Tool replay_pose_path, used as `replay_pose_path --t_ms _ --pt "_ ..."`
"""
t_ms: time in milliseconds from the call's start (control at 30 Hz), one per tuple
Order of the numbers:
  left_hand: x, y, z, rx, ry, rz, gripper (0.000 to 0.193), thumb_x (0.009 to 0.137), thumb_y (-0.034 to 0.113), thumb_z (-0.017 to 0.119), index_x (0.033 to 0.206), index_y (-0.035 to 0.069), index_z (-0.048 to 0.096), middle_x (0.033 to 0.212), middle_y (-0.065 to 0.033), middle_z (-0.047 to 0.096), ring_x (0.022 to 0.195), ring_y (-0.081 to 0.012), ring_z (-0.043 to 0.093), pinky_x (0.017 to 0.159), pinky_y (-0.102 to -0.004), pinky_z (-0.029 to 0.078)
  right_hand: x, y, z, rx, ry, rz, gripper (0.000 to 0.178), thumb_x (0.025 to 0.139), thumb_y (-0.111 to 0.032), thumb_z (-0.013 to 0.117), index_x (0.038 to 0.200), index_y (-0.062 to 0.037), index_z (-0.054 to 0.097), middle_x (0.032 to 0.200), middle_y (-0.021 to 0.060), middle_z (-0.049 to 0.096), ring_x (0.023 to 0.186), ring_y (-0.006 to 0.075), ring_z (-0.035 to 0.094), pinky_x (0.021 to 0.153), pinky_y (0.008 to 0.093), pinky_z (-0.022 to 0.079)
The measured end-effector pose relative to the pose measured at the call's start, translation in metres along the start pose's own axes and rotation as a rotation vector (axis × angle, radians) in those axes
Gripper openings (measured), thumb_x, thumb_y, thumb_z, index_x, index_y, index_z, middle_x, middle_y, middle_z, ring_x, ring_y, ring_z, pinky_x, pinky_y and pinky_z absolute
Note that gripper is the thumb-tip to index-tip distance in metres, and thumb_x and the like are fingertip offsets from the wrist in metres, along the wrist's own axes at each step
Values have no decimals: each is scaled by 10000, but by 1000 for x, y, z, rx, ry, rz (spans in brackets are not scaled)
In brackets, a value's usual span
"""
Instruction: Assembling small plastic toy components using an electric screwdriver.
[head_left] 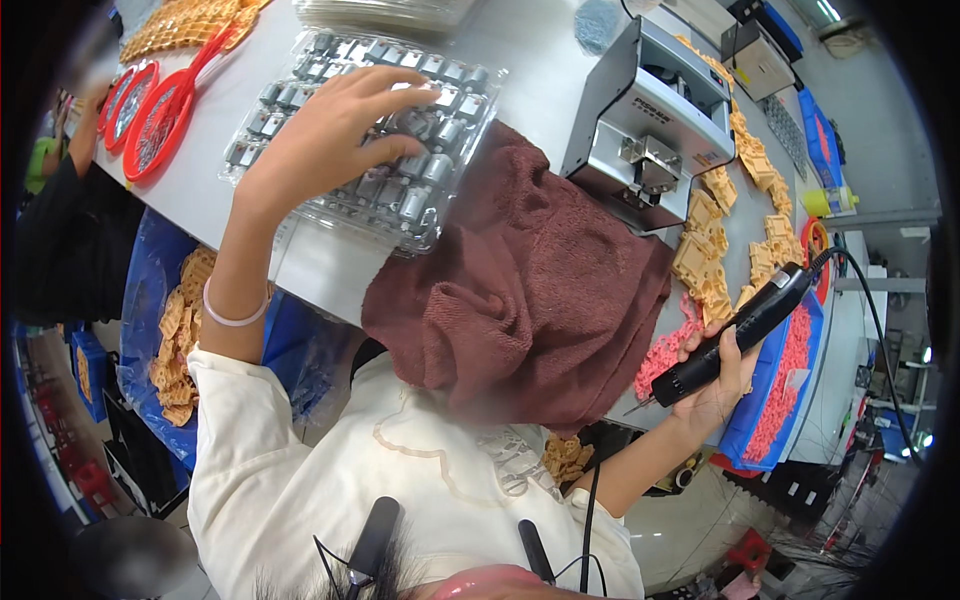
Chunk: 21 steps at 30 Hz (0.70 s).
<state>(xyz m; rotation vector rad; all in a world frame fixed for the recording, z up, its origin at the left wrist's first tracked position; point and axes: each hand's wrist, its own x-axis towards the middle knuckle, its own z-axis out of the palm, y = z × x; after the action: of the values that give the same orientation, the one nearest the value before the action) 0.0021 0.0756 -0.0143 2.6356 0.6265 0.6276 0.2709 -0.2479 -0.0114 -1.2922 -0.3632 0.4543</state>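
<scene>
With fingers of left hand (328, 132) parted over motors (413, 203), grip uncertain, and right hand (712, 402) wrapped around screwdriver (757, 317), appears early, with many left in tray (340, 220).

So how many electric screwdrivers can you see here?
1: the black corded screwdriver, gripped in your right hand, right of the brown cloth, its tip toward the picture's lower left. Others could be hidden, perhaps under that cloth.
</scene>
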Motion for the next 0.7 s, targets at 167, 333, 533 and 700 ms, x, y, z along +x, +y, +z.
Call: replay_pose_path --t_ms 167,333,533,700 --pt "-4 -7 7 213 1 89 297 881 151 670 1177 133 692 1330 -69 605 1208 -302 554 1041 -404 414 -3 2 -12 -56 1 -27 394 920 -92 601 1270 -42 426 863 107 554 656 193 573 533 299 506" --pt "-6 -7 11 13 130 -32 203 896 108 651 1083 30 650 1236 -87 645 1119 -298 599 958 -375 459 6 4 -9 -118 74 28 321 925 -116 627 1179 -34 449 879 111 594 662 188 606 534 306 530" --pt "-22 -15 1 -21 298 -83 248 932 58 622 1176 9 615 1154 -89 638 1101 -199 593 962 -305 433 11 25 19 -71 4 154 594 909 -34 641 1405 -63 315 970 137 601 701 187 642 571 311 567" --pt "-43 -3 -3 -318 373 -33 322 1011 105 540 1311 -12 552 1197 -104 616 1118 -186 578 952 -301 440 18 44 35 -337 -178 28 834 891 -50 659 1537 -22 133 1216 173 502 1034 226 562 895 345 475"
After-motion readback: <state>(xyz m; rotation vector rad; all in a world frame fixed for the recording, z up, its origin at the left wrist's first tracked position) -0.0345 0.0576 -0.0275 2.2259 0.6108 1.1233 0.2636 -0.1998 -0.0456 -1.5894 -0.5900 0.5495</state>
